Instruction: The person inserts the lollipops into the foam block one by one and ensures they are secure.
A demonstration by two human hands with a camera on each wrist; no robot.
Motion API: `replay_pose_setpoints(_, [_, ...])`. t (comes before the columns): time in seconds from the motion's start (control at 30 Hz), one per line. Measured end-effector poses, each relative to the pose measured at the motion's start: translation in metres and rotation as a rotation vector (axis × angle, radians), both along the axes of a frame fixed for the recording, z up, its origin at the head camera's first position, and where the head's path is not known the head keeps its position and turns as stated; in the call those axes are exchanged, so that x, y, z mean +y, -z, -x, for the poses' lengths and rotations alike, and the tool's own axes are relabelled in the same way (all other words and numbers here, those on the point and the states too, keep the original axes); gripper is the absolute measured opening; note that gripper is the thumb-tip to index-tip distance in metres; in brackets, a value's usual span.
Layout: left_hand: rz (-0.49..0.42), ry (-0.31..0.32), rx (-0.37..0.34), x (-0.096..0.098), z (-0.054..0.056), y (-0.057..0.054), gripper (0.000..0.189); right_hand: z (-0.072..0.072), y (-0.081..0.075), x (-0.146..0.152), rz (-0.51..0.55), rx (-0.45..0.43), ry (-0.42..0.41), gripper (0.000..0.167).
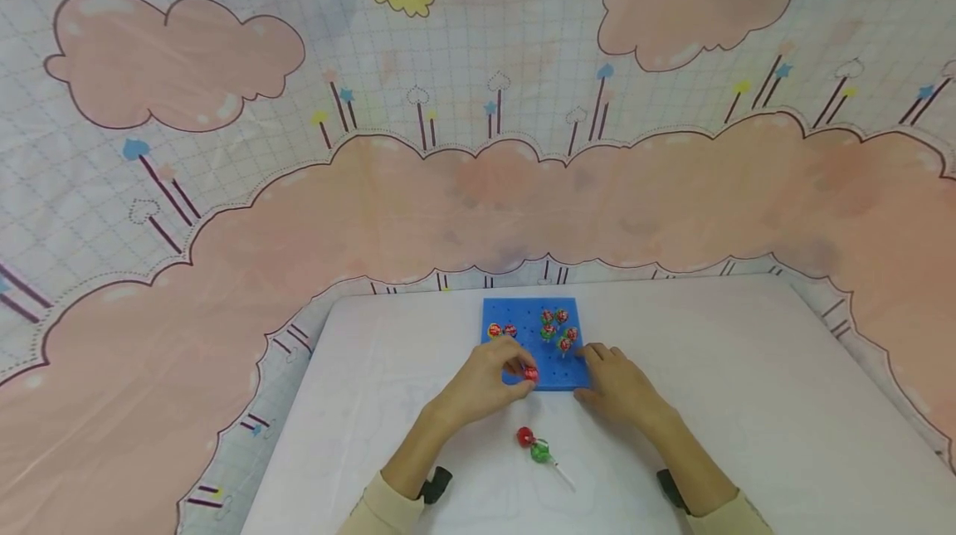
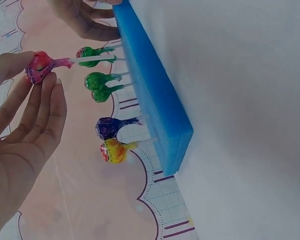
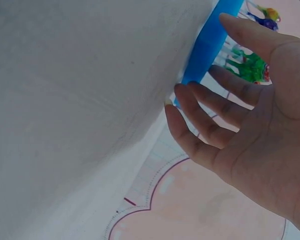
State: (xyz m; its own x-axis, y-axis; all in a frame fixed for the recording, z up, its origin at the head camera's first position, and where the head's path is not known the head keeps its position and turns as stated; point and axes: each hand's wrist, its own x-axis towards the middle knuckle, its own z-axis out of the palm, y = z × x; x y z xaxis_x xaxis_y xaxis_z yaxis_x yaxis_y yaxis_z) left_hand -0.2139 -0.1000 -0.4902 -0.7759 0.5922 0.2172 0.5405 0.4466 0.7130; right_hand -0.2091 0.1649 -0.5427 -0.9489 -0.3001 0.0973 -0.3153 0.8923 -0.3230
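My left hand (image 1: 478,381) pinches a red-pink wrapped lollipop (image 2: 40,67) by its candy head, between thumb and fingers. The lollipop's white stick points at the blue board (image 1: 523,308), which has small holes; in the left wrist view the stick's tip appears short of the board. At the board's right side is my right hand (image 1: 620,381), its thumb and fingers spread along the edge (image 3: 209,42). A yellow lollipop (image 2: 114,151) and a dark blue lollipop (image 2: 109,128) stand in the board at the left. Several green-wrapped lollipops (image 2: 97,81) stand toward the right.
On the white table (image 1: 388,352), in front of the board, lie a red lollipop (image 1: 525,436) and a green lollipop (image 1: 540,452) side by side. A patterned cloth (image 1: 478,203) with clouds hangs behind the table's far edge.
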Motion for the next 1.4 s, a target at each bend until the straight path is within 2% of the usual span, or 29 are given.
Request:
replay_pose_setpoints(0.3, [-0.024,-0.011,0.049,-0.003,0.008,-0.007,0.020,0.001,0.001,0.000,0.007,-0.005,0.001,0.064])
replay_pose_setpoints(0.67, [-0.014,-0.070,0.061,-0.004,0.012,-0.013,0.015,0.002,0.000,0.001,0.015,-0.013,0.004,0.063])
replay_pose_setpoints(1.13, [0.031,-0.175,0.187,-0.007,0.020,-0.017,0.017,0.003,0.002,0.003,0.017,-0.010,-0.001,0.061])
replay_pose_setpoints(1.4, [0.030,-0.217,0.224,-0.009,0.024,-0.016,0.020,0.001,0.002,0.005,0.014,-0.015,0.000,0.061])
